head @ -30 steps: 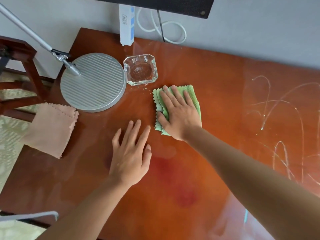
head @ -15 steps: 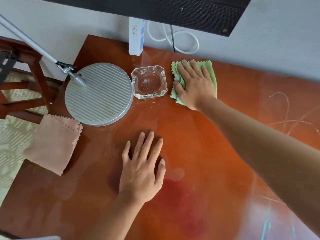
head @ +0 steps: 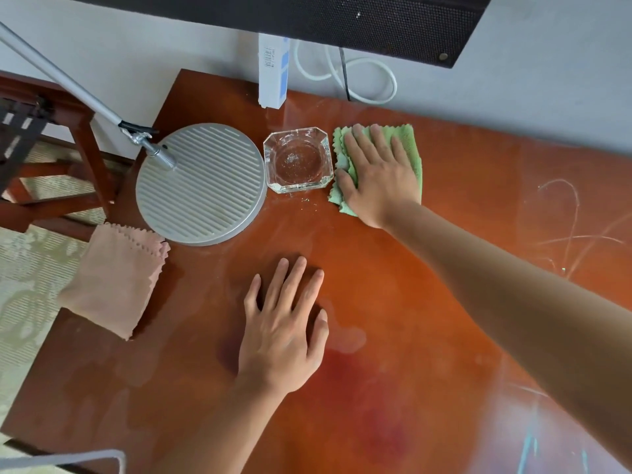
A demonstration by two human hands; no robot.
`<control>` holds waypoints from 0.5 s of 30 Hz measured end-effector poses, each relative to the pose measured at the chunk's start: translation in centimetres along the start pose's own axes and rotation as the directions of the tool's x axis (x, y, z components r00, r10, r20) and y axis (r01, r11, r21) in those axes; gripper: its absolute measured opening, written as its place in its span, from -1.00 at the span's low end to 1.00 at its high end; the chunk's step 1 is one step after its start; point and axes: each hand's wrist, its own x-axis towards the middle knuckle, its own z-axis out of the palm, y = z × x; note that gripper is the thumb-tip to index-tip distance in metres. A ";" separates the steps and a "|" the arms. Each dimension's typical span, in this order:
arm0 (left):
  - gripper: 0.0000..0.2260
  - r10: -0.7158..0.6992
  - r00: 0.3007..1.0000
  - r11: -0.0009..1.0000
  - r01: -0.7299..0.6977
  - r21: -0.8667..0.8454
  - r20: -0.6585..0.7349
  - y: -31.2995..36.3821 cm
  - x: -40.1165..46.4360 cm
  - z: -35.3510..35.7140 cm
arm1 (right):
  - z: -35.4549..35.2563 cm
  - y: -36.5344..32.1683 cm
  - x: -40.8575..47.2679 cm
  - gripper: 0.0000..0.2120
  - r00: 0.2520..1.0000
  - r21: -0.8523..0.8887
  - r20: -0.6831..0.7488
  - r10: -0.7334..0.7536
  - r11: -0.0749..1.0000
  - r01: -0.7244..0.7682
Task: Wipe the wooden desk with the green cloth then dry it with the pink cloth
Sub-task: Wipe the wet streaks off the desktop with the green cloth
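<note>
Right hand [head: 379,179] flat on green cloth [head: 408,145], fingers spread, at 3 o'clock of glass ashtray [head: 298,164], left hand [head: 282,333] flat on counter [head: 427,319], fingers released, pink cloth [head: 113,278] at 9 o'clock

A round ribbed metal lamp base [head: 201,184] stands near the left edge of the surface, its silver arm [head: 68,88] slanting up and away past that edge. Just beside it, toward the back edge, sits a square glass ashtray [head: 298,164] with cut corners and specks inside; a few crumbs [head: 302,200] lie in front of it. A white and blue box [head: 272,71] stands upright at the back edge against the grey wall [head: 136,39]. White and black cables [head: 345,80] loop next to it. A dark perforated panel [head: 342,15] hangs above. Beyond the left edge stands a wooden chair [head: 51,159].
</note>
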 end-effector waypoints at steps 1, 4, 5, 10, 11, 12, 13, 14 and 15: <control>-0.53 -0.006 1.000 1.000 0.006 -0.002 -0.005 0.0 0.0 0.0 | 0.2 -1.0 -1.1 -0.31 1.000 0.012 -0.005 0.001 1.000 -0.001; -0.52 -0.024 0.999 0.999 0.023 -0.026 -0.035 0.1 0.0 0.0 | 0.9 -3.8 -4.7 -0.29 1.000 0.039 -0.004 0.007 0.999 -0.007; -0.53 -0.028 0.999 0.999 0.027 -0.039 -0.046 0.1 0.0 0.0 | 1.1 -4.7 -6.0 -0.28 1.000 0.049 -0.008 0.008 0.999 -0.007; -0.61 -0.055 0.996 0.992 0.046 -0.119 -0.071 0.1 -0.2 -0.3 | 1.9 -7.7 -9.6 -0.33 1.000 0.057 -0.017 0.012 0.998 -0.011; -0.63 -0.070 0.995 0.986 0.057 -0.158 -0.075 0.0 -0.2 -0.4 | 2.0 -8.1 -9.7 -0.33 1.000 0.048 -0.017 0.023 0.999 -0.022; -0.64 -0.091 0.993 0.976 0.074 -0.204 -0.076 0.0 -0.2 -0.7 | 2.0 -8.3 -9.7 -0.34 0.999 0.039 -0.020 0.033 0.999 -0.032; -0.66 -0.112 0.991 0.964 0.091 -0.248 -0.071 0.1 -0.1 -0.9 | 2.1 -8.4 -9.7 -0.34 0.999 0.035 -0.026 0.041 0.999 -0.040; -0.67 -0.127 0.990 0.952 0.104 -0.286 -0.064 0.0 -0.2 -1.1 | 2.2 -8.6 -9.8 -0.35 0.998 0.036 -0.032 0.047 0.998 -0.046; -0.68 -0.135 0.989 0.943 0.109 -0.315 -0.062 -0.2 -0.4 -1.4 | 2.3 -8.9 -9.9 -0.35 0.998 0.037 -0.035 0.053 0.998 -0.052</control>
